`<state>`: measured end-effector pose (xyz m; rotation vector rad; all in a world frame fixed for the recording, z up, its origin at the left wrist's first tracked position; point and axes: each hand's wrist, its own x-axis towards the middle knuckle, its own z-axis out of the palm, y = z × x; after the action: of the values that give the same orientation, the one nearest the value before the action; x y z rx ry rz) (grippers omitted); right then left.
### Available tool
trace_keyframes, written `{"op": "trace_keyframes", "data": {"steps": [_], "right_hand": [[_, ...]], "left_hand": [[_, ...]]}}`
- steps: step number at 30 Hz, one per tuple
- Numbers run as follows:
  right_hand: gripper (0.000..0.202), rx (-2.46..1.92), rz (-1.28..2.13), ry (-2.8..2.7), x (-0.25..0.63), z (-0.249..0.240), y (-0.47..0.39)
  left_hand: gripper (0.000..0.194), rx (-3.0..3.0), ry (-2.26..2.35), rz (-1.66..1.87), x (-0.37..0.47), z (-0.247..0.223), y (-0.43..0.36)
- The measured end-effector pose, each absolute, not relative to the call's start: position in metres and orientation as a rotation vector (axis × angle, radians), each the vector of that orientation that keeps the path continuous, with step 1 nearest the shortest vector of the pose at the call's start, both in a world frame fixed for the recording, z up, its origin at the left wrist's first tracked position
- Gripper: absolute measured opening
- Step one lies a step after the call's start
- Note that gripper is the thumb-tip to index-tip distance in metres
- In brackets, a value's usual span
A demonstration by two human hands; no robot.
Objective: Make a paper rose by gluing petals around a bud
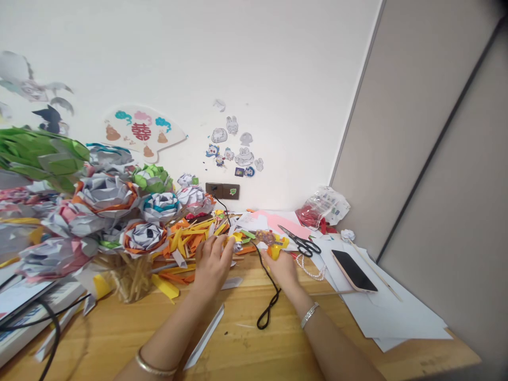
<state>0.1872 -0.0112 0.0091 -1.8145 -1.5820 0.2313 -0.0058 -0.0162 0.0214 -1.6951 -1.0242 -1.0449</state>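
My left hand reaches to the edge of a pile of orange and yellow paper strips, its fingers bent and a little apart; nothing can be made out in its grasp. To its right, my right hand is closed on a small yellow tape dispenser. Just beyond that hand lies a small brownish item. Black-handled scissors rest on paper to the right of the dispenser. A black cord lies on the wood between my forearms.
Folded paper flowers crowd the left side. At right, a phone lies on white sheets, near a pearl string and a plastic bag. A folded white strip lies in front.
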Motion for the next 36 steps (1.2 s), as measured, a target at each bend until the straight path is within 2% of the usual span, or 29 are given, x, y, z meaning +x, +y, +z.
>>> {"op": "trace_keyframes", "data": {"steps": [10, 24, 32, 36], "right_hand": [[0.044, -1.839, 0.189, -1.573, 0.186, 0.005, -0.011], [0.04, -1.772, 0.299, -1.545, 0.188, 0.006, -0.008], [0.033, -1.605, 0.374, -1.599, 0.185, 0.005, -0.009], [0.036, -1.555, 0.423, -1.595, 0.18, 0.001, -0.009]], "left_hand": [[0.024, -1.698, -1.002, -1.07, -0.006, 0.021, -0.016], [0.023, -1.683, -1.001, -1.08, -0.007, 0.022, -0.016], [0.024, -1.68, -0.994, -1.092, -0.007, 0.023, -0.017], [0.026, -1.672, -1.0, -1.099, -0.006, 0.024, -0.018]]}}
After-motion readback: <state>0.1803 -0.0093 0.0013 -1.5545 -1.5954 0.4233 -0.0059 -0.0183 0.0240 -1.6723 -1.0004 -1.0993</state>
